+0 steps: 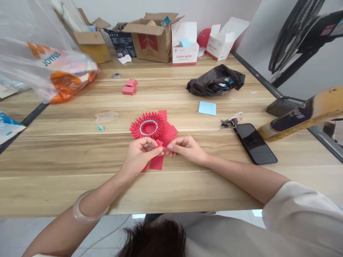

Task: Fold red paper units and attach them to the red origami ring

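Note:
Between my two hands is a small folded piece of red paper (160, 143). My left hand (142, 152) pinches it with thumb and fingers, and my right hand (186, 148) pinches its right end. Just beyond my left hand sits a round red ring of folded paper pieces (134, 127) with a blue-and-white inner edge. Flat red paper strips (157, 163) lie spread on the table beneath and around my hands, some reaching up beside the ring.
Two small red stacks (129, 90) lie farther back. Right of the hands are a light-blue paper pad (207, 108), keys (229, 123), a phone (255, 144) and a yellow bag (300, 116). A black plastic bag (206, 84) and open boxes (152, 43) stand toward the wall.

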A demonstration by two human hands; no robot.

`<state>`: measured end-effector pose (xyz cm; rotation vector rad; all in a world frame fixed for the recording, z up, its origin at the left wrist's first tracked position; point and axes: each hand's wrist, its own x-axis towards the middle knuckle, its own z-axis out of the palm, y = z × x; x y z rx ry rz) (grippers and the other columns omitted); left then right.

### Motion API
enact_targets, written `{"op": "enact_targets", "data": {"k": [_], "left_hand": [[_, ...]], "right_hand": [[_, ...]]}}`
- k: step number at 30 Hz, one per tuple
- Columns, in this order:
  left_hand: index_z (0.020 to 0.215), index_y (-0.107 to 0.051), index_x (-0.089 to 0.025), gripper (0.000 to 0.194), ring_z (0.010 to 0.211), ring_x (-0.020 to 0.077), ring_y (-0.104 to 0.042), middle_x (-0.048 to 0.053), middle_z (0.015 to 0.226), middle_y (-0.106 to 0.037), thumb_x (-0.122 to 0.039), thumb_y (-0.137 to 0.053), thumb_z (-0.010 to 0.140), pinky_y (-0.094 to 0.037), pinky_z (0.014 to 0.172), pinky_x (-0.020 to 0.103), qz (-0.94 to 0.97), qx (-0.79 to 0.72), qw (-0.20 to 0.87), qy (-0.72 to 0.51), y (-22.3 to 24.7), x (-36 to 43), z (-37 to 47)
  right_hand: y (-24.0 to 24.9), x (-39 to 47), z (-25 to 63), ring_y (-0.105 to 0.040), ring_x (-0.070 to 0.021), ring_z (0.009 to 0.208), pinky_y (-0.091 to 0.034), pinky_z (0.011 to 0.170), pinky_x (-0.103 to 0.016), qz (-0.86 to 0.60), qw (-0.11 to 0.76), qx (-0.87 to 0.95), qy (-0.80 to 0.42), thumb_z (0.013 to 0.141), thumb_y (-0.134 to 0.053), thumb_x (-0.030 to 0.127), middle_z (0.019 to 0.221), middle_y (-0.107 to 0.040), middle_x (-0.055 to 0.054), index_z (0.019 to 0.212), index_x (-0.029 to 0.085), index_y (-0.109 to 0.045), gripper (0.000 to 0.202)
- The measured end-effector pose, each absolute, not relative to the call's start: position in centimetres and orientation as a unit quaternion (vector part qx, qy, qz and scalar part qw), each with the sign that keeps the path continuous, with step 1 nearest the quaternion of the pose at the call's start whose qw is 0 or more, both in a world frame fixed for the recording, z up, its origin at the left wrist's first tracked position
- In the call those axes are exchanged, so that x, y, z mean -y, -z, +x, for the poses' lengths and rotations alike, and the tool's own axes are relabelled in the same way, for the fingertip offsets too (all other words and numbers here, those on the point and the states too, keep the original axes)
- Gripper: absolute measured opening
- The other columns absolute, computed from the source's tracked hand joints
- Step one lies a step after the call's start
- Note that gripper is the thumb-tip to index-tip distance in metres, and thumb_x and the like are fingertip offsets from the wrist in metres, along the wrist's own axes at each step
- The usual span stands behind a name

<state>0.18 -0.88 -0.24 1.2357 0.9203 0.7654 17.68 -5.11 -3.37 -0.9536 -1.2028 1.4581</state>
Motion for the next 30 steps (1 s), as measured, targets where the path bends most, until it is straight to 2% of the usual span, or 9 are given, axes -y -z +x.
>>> {"op": "enact_targets", "data": {"k": [5,11,16,23,30], "left_hand": [[0.064,-0.058,-0.013,0.019,0.059,0.0091,-0.063,-0.001,0.067,-0.066,-0.016,-0.076,0.058,-0.050,0.059,0.018,0.565,-0.409,0.642,-0.318,0.13,1.17,0.36],[0.066,-0.060,-0.014,0.014,0.057,0.0070,-0.059,-0.002,0.063,-0.063,-0.018,-0.073,0.061,-0.046,0.055,0.015,0.600,-0.402,0.615,-0.317,0.14,1.25,0.38],[0.067,-0.061,-0.015,0.011,0.059,0.0101,-0.060,0.000,0.067,-0.066,-0.020,-0.071,0.063,-0.048,0.057,0.019,0.644,-0.401,0.572,-0.313,-0.02,1.28,0.27],[0.070,-0.065,-0.015,0.006,0.065,0.0135,-0.062,0.003,0.071,-0.069,-0.021,-0.066,0.068,-0.049,0.059,0.021,0.730,-0.384,0.486,-0.289,0.16,1.58,0.17],[0.078,-0.069,-0.016,0.012,0.072,0.0172,-0.064,0.006,0.079,-0.071,-0.024,-0.063,0.073,-0.051,0.068,0.026,0.785,-0.387,0.391,-0.286,0.89,1.35,-0.38]], "right_hand": [[3.93,5.23,17.31,-0.060,-0.0112,0.063,-0.048,0.063,-0.024,-0.394,0.497,0.502,-0.588,0.069,-0.070,0.028,0.068,-0.068,-0.003,0.067,0.013,-0.066,0.016],[4.04,5.56,17.02,-0.056,-0.0105,0.058,-0.044,0.059,-0.025,-0.407,0.488,0.534,-0.558,0.069,-0.070,0.032,0.065,-0.064,-0.001,0.069,0.013,-0.065,0.019],[3.47,5.50,17.19,-0.055,-0.0101,0.060,-0.046,0.059,-0.024,-0.423,0.516,0.504,-0.548,0.073,-0.066,0.036,0.066,-0.062,-0.001,0.072,0.014,-0.062,0.022],[4.02,5.45,17.10,-0.057,-0.0102,0.057,-0.048,0.057,-0.025,-0.441,0.538,0.475,-0.539,0.070,-0.069,0.033,0.061,-0.061,0.000,0.071,0.015,-0.061,0.020],[3.98,5.47,17.19,-0.058,-0.0109,0.059,-0.048,0.057,-0.025,-0.415,0.556,0.467,-0.548,0.072,-0.068,0.032,0.065,-0.065,-0.002,0.073,0.015,-0.066,0.017]]}}
